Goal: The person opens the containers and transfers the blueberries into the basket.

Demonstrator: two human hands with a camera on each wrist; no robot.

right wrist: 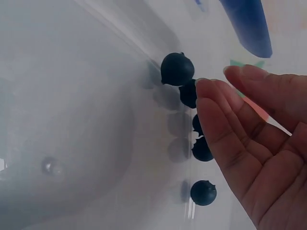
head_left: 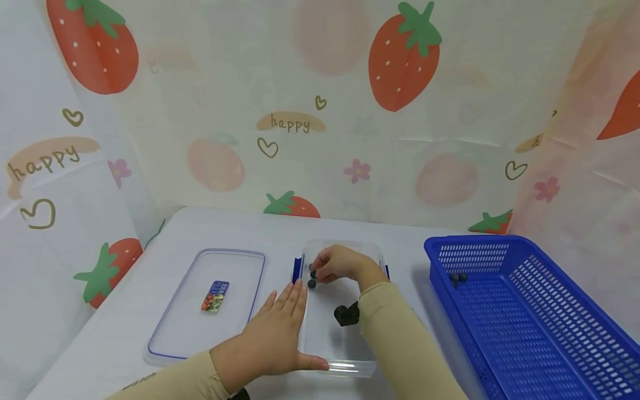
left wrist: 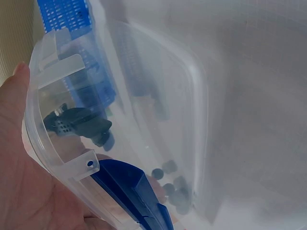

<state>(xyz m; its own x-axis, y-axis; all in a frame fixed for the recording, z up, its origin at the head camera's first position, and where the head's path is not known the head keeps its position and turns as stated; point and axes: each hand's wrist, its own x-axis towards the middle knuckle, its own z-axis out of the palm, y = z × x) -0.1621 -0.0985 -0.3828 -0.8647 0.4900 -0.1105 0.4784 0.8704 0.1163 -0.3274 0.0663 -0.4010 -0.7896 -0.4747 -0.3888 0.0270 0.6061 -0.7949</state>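
Right hand (right wrist: 254, 139): reaching into a clear plastic box (head_left: 345, 365), at its left wall. The fingers lie together, slightly bent, with the thumb parted from them; nothing is held between them. The fingertips overlap one of the blueberries (right wrist: 203, 193) in the right wrist view; whether they touch it cannot be told.

Left hand (head_left: 275, 341): laid along the left side of the box, fingers extended and slightly fanned, thumb spread toward the near rim. It rests against the box and has hold of nothing else.

Five blueberries are visible in the right wrist view, in an uneven row along the box wall; the lowest one stands slightly apart. A blue latch (head_left: 297, 270) shows on the left side of the box, just beyond the left fingertips. A black object (head_left: 346, 315) shows beside the right sleeve (head_left: 412, 347).

Left of the box, a lid (head_left: 172, 316) with a blue edge line lies flat, bearing a printed label (head_left: 215, 296). To the right stands a blue basket (head_left: 530, 328), with a few dark berries (head_left: 457, 278) near its left wall. All are on a white table (head_left: 240, 229); a strawberry-printed sheet (head_left: 400, 133) hangs behind.
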